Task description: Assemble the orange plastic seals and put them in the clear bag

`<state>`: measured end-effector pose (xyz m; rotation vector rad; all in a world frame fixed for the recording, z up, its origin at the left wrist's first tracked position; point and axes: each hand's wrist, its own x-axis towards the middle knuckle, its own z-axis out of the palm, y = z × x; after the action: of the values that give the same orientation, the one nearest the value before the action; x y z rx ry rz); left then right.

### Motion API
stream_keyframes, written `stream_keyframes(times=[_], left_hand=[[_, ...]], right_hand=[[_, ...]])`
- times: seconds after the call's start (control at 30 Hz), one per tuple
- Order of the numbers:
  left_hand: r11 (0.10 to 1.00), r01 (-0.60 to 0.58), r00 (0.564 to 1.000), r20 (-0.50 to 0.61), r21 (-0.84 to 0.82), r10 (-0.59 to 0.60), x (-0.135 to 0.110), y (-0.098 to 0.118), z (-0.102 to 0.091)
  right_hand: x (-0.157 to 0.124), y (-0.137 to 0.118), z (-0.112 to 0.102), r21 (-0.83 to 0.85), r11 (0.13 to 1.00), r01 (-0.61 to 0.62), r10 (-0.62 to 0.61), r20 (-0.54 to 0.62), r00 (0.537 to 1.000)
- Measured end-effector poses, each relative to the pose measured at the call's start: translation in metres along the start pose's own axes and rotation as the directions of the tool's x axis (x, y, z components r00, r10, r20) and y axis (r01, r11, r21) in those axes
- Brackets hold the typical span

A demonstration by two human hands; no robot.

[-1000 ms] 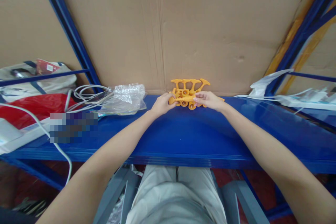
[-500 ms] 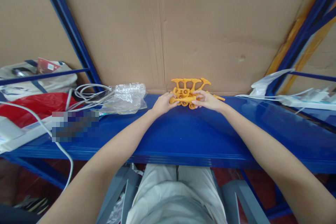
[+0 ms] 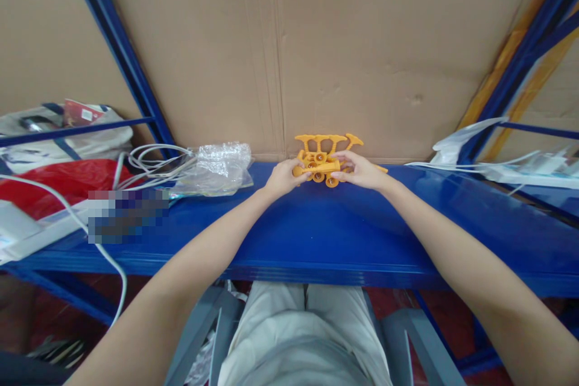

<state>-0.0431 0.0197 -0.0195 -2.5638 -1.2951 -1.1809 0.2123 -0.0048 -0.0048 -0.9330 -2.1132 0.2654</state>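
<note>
A yellow-orange plastic piece [image 3: 324, 167] with a straight shaft lies crosswise between my hands. My left hand [image 3: 283, 177] grips its left end, with the thumb along the near side. At the other end, my right hand [image 3: 364, 170] has its thumb and fingers closed around the piece. Just behind and beneath is a pile of similar yellow pieces [image 3: 332, 181] with round, cup-like ends. Several T-shaped yellow pieces [image 3: 319, 137] with ribbed shafts stand at the back against the cardboard. My fingers hide parts of the held piece and the pile.
Clear plastic bags [image 3: 221, 169] and white cables [image 3: 154, 160] lie left on the blue shelf [image 3: 316, 235]. A red bag [image 3: 81, 184] is farther left. White power strips [image 3: 538, 175] sit at the right. A cardboard sheet [image 3: 362, 60] closes the back.
The held yellow piece has shifted slightly away from me. My left thumb has slid to the right over its left end. The right hand has moved only a little.
</note>
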Motion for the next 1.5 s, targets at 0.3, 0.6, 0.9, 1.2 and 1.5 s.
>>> stream_keyframes(times=[0.3,0.6,0.9,1.2,1.5], left_hand=[[0.98,0.079,0.994,0.09,-0.183,-0.063,-0.002,0.007,-0.005],[0.989,-0.107,0.993,-0.032,0.098,0.11,-0.005,0.017,-0.009],[0.997,-0.05,0.998,0.021,-0.057,0.051,0.001,0.013,-0.002],[0.958,0.113,0.993,0.073,-0.263,-0.097,-0.001,0.009,-0.006],[0.995,-0.092,0.991,-0.1,-0.028,0.088,-0.003,0.012,-0.003]], right_hand=[[0.0,-0.027,0.012,-0.61,0.749,0.26,-0.215,0.148,0.965],[0.002,-0.021,0.006,-0.275,0.946,0.17,-0.137,0.133,0.981],[0.005,-0.019,0.002,-0.421,0.905,0.065,-0.023,0.106,0.994],[0.002,-0.021,0.006,-0.763,0.571,0.305,-0.288,0.162,0.944],[-0.001,-0.025,0.004,-0.715,0.627,0.309,-0.284,0.16,0.945]])
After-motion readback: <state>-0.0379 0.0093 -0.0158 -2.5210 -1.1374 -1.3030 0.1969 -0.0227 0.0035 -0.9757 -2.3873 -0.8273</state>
